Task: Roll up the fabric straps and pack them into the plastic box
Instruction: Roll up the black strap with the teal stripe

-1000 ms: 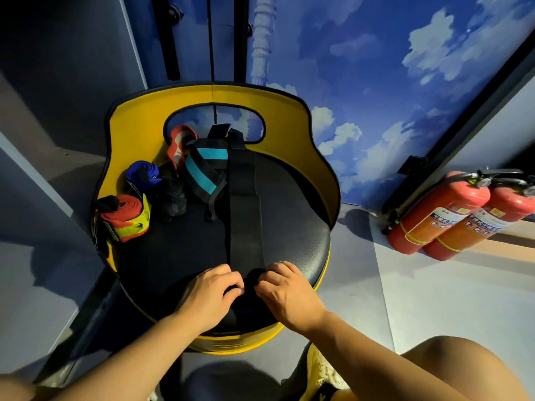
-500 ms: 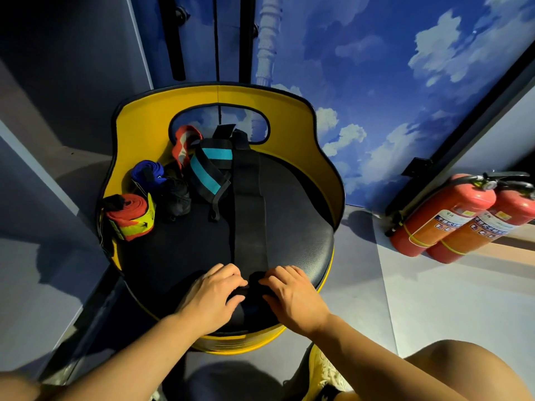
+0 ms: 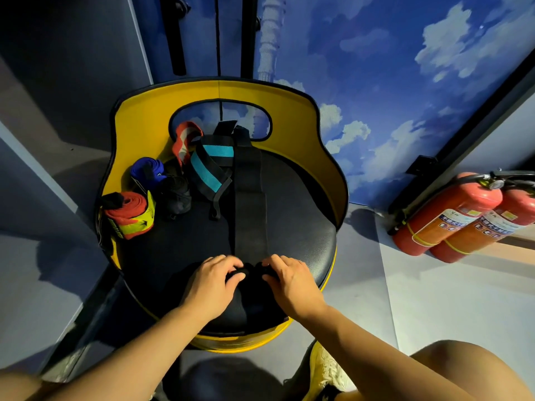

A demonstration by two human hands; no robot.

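A long black fabric strap [image 3: 249, 204] lies flat down the middle of a round black seat [image 3: 301, 235] with a yellow backrest. Its near end is a small roll between my hands. My left hand [image 3: 212, 282] and my right hand [image 3: 292, 280] both pinch that roll with curled fingers. Rolled straps sit at the seat's left: a red and yellow one [image 3: 130, 215], a blue one [image 3: 146, 170] and a black one [image 3: 178, 195]. A black and teal strap [image 3: 210, 172] and a red and white strap [image 3: 185, 140] lie loose at the back. No plastic box is in view.
Two red fire extinguishers [image 3: 460, 218] lie on the floor at the right, against the blue sky-painted wall [image 3: 390, 82]. Grey floor surrounds the seat. My knee [image 3: 463, 369] and a yellow shoe [image 3: 324, 371] show at the bottom right.
The camera view has shifted slightly. My hands stay on the strap's near end and have worked its roll a little further up the seat.
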